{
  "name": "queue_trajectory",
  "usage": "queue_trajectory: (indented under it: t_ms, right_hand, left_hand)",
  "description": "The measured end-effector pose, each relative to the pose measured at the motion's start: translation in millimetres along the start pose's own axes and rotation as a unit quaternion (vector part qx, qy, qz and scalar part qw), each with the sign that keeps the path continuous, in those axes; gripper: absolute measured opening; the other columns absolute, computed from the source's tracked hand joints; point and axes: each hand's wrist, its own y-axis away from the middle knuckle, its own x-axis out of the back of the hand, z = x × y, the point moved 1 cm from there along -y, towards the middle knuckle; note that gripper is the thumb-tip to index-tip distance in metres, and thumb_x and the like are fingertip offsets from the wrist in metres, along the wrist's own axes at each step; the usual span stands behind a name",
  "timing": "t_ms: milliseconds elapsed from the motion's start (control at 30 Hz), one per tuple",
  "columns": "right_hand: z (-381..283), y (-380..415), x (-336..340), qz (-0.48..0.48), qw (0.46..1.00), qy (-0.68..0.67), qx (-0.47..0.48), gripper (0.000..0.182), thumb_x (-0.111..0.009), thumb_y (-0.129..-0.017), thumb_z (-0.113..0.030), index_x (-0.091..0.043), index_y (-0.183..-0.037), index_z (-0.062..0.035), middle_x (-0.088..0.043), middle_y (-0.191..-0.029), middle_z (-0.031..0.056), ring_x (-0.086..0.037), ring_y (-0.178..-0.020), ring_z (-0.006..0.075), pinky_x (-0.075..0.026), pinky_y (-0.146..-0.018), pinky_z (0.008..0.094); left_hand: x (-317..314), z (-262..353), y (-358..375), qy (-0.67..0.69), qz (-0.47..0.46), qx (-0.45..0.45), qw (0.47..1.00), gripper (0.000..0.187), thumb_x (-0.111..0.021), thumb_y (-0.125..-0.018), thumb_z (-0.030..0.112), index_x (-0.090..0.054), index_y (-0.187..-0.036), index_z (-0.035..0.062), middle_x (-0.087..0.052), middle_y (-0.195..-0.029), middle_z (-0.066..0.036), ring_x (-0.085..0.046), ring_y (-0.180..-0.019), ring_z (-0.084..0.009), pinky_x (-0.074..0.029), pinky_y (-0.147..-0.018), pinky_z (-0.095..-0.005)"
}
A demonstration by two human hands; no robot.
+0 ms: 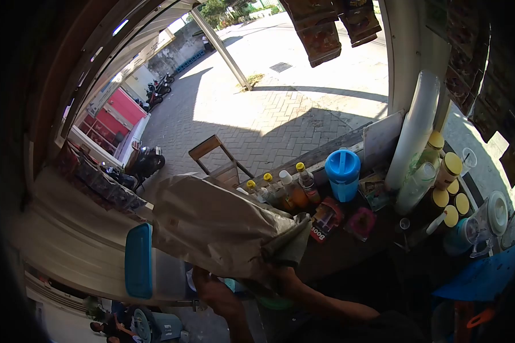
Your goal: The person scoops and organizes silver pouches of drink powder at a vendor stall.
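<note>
A large sheet of brown paper (212,220), creased and folded over at its right end, spreads in front of me and hides part of the counter. My left hand (207,284) grips it from below at the lower edge, with the fingertips tucked out of sight. At the folded right end, my right hand (281,276) is closed on the paper, its fingers mostly covered. Just past the fold lie a red packet (327,220) and a pink packet (361,223). Bottles with yellow caps (306,182) stand behind the paper.
A blue lidded jug (343,174) stands at the counter's back. To the right are yellow-lidded jars (449,171), a tall roll of clear plastic (415,131) and a clear pitcher (486,220). Sachets (317,34) hang overhead. A blue lid (138,260) stands at left.
</note>
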Motion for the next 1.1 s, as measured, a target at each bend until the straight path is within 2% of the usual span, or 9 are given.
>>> queue_trajectory:
  t_ms: [33,67,467,533,733,800,900,1033,1100]
  right_hand:
    - [1,3,-1,0.007,0.999,-0.003,-0.033,0.047,-0.066,-0.087,-0.016,-0.047,-0.127,-0.0003,-0.057,-0.116,0.0091,-0.059,-0.099,0.0171,-0.049,-0.084,0.0295]
    - [1,3,6,0.006,0.999,0.006,-0.032,0.047,-0.066,-0.087,-0.016,-0.047,-0.127,-0.0003,-0.057,-0.116,0.0091,-0.059,-0.099,0.0171,-0.049,-0.084,0.0295]
    - [0,-54,-19,-0.015,0.982,0.185,0.027,0.032,-0.064,-0.089,-0.022,-0.055,-0.112,-0.0003,-0.060,-0.098,0.0068,-0.059,-0.089,0.0177,-0.048,-0.078,0.0303]
    - [2,-53,-17,-0.001,0.980,0.192,0.052,0.031,-0.063,-0.090,-0.023,-0.056,-0.110,-0.0003,-0.060,-0.095,0.0064,-0.059,-0.087,0.0178,-0.048,-0.077,0.0304]
    - [-17,-39,2,0.086,0.964,0.172,0.182,0.028,-0.062,-0.090,-0.025,-0.060,-0.102,-0.0003,-0.061,-0.086,0.0052,-0.059,-0.082,0.0181,-0.048,-0.074,0.0308]
    - [-21,-22,15,0.135,0.952,0.158,0.225,0.027,-0.062,-0.091,-0.026,-0.062,-0.100,-0.0003,-0.062,-0.083,0.0048,-0.059,-0.080,0.0182,-0.048,-0.073,0.0310]
    - [-20,16,26,0.211,0.927,0.136,0.278,0.027,-0.062,-0.091,-0.027,-0.063,-0.097,-0.0003,-0.062,-0.080,0.0044,-0.059,-0.079,0.0183,-0.048,-0.072,0.0311]
    - [4,37,-9,0.103,0.930,0.352,0.037,0.046,-0.064,-0.088,-0.014,-0.046,-0.128,0.0009,-0.057,-0.118,0.0087,-0.057,-0.099,0.0144,-0.048,-0.084,0.0274]
    - [-21,36,-19,0.069,0.923,0.376,0.051,0.047,-0.064,-0.089,-0.017,-0.046,-0.129,0.0009,-0.056,-0.118,0.0082,-0.058,-0.099,0.0154,-0.049,-0.083,0.0279]
  left_hand:
    - [-9,1,20,-0.092,0.009,0.070,0.993,0.079,-0.040,-0.092,0.062,-0.038,-0.135,-0.0041,-0.046,-0.133,-0.018,-0.043,-0.126,-0.0296,-0.029,-0.107,-0.0433]
    - [-7,-11,42,-0.030,-0.037,0.055,0.997,0.067,-0.041,-0.096,0.052,-0.040,-0.135,-0.0017,-0.047,-0.133,-0.018,-0.044,-0.126,-0.0265,-0.032,-0.107,-0.0422]
    - [-28,-76,95,0.023,0.062,0.119,0.991,0.026,-0.060,-0.090,0.013,-0.055,-0.113,0.0009,-0.060,-0.089,-0.007,-0.057,-0.072,-0.0120,-0.049,-0.064,-0.0242]
    - [-27,-66,92,0.068,0.060,0.146,0.985,0.030,-0.059,-0.091,0.018,-0.054,-0.115,0.0007,-0.059,-0.094,-0.009,-0.057,-0.078,-0.0144,-0.048,-0.068,-0.0263]
    - [-29,-15,66,0.291,-0.085,0.294,0.906,0.052,-0.053,-0.094,0.040,-0.047,-0.127,0.0001,-0.051,-0.121,-0.016,-0.055,-0.108,-0.0264,-0.046,-0.089,-0.0367]
    - [-15,-13,63,-0.035,-0.195,0.180,0.964,0.033,-0.053,-0.096,0.024,-0.052,-0.122,0.0040,-0.057,-0.113,-0.014,-0.058,-0.100,-0.0233,-0.048,-0.086,-0.0328]
    - [-10,-25,58,0.019,-0.172,0.228,0.958,0.034,-0.053,-0.096,0.023,-0.051,-0.123,0.0023,-0.057,-0.114,-0.014,-0.058,-0.101,-0.0223,-0.048,-0.087,-0.0326]
    - [-9,-56,52,0.097,-0.089,0.289,0.948,0.036,-0.054,-0.097,0.022,-0.049,-0.124,-0.0011,-0.058,-0.115,-0.013,-0.058,-0.101,-0.0203,-0.047,-0.087,-0.0322]
    - [-8,-70,50,0.128,-0.037,0.320,0.938,0.038,-0.054,-0.097,0.022,-0.048,-0.125,-0.0028,-0.058,-0.115,-0.012,-0.058,-0.101,-0.0192,-0.047,-0.088,-0.0320]
